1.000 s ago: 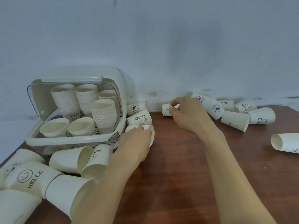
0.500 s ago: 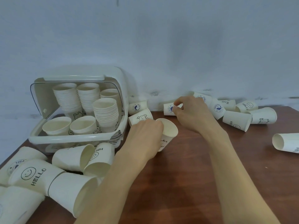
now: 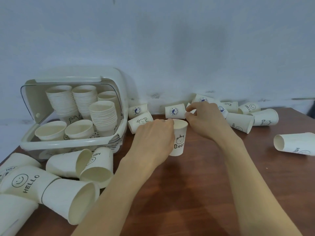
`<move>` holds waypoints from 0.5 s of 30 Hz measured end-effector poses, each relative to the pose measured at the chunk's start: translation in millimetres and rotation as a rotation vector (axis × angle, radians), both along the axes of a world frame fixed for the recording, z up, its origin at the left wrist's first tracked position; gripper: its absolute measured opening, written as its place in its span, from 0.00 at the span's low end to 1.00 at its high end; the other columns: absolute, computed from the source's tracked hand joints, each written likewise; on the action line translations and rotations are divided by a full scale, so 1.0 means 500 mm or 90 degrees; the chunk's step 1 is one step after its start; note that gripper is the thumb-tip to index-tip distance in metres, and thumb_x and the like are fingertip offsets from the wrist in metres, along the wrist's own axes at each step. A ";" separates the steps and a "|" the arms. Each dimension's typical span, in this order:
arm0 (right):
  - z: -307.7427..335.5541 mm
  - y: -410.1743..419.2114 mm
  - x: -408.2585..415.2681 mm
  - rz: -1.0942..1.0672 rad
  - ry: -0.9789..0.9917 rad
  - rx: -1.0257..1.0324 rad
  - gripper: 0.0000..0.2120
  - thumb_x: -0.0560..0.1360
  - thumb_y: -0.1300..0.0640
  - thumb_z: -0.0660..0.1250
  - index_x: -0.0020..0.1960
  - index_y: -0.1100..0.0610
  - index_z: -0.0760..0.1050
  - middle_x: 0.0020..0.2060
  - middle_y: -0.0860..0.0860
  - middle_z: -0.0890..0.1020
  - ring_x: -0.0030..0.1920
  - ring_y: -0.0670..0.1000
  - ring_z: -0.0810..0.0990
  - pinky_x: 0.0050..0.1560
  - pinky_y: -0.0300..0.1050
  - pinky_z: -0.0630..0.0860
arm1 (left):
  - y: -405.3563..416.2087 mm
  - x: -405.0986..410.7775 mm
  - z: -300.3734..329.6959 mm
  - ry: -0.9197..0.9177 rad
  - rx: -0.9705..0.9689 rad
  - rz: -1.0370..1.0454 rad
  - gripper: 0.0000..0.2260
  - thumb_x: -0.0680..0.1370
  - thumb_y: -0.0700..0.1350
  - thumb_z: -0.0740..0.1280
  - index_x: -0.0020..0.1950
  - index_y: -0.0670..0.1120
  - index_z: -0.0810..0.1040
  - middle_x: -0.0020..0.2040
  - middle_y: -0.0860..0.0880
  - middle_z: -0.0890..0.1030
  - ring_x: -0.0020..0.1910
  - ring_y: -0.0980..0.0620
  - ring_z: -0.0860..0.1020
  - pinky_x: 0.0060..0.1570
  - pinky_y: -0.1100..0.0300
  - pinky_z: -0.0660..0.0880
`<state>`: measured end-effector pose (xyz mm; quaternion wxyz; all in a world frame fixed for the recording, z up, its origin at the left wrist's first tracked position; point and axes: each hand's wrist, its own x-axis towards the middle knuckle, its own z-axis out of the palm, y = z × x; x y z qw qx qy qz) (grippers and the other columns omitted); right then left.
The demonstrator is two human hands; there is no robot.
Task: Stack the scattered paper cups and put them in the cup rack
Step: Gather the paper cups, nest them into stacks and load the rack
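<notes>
**Bear cup now upright in left hand**

Tipped upright since half a second ago: Bear cup, earlier tilted mouth-forward, now standing on the table, gripped round its side by left hand with fingers curled.

Smooth brown wood across the table, bare in front of both forearms, far edge against the pale wall.

Glossy white plastic cup rack at left rear, lid raised, packed with ribbed stacks of nested cups; rear stacks partly hidden behind front ones.

Tapered matte paper throughout. HELLO cups heaped at lower left, cut off by the frame edge. Side-lying cup at far right, also cropped.

Pinched at its rim by right hand: blue-logo cup, lying on its side just behind the Bear cup. Fingertip contact partly hidden.
</notes>
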<state>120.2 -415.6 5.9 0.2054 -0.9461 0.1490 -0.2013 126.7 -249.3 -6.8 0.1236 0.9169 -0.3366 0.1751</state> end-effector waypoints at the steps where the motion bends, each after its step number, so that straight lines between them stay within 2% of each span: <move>1: -0.004 -0.011 -0.009 -0.004 0.008 -0.005 0.15 0.77 0.53 0.61 0.61 0.54 0.78 0.55 0.55 0.82 0.59 0.55 0.76 0.55 0.48 0.74 | -0.003 -0.004 0.000 -0.007 -0.006 0.001 0.06 0.81 0.47 0.55 0.45 0.48 0.63 0.48 0.50 0.77 0.48 0.44 0.76 0.37 0.54 0.62; 6: -0.023 -0.096 -0.053 -0.061 0.045 -0.005 0.14 0.77 0.54 0.61 0.59 0.54 0.79 0.53 0.56 0.81 0.57 0.57 0.77 0.54 0.49 0.75 | -0.037 -0.032 0.001 -0.009 -0.055 -0.028 0.07 0.82 0.49 0.52 0.47 0.50 0.66 0.46 0.52 0.76 0.47 0.45 0.76 0.39 0.54 0.66; 9: -0.022 -0.144 -0.080 -0.075 0.041 0.004 0.12 0.76 0.57 0.62 0.56 0.57 0.80 0.50 0.56 0.82 0.56 0.57 0.76 0.56 0.50 0.74 | -0.075 -0.043 -0.002 0.018 -0.095 -0.051 0.09 0.82 0.50 0.53 0.48 0.49 0.70 0.46 0.52 0.78 0.47 0.45 0.76 0.44 0.50 0.72; 12: -0.032 -0.209 -0.108 -0.118 0.048 0.022 0.13 0.77 0.56 0.61 0.59 0.56 0.78 0.53 0.57 0.81 0.60 0.58 0.74 0.58 0.52 0.73 | -0.127 -0.044 -0.014 0.049 -0.138 -0.065 0.10 0.80 0.50 0.54 0.47 0.50 0.73 0.44 0.52 0.79 0.45 0.44 0.77 0.44 0.49 0.73; 15: -0.039 -0.274 -0.136 -0.189 0.051 0.057 0.17 0.76 0.56 0.61 0.64 0.54 0.76 0.58 0.57 0.79 0.59 0.59 0.75 0.58 0.52 0.74 | -0.191 -0.052 -0.024 0.121 -0.161 -0.073 0.08 0.79 0.50 0.57 0.47 0.52 0.74 0.42 0.53 0.80 0.44 0.45 0.76 0.42 0.51 0.72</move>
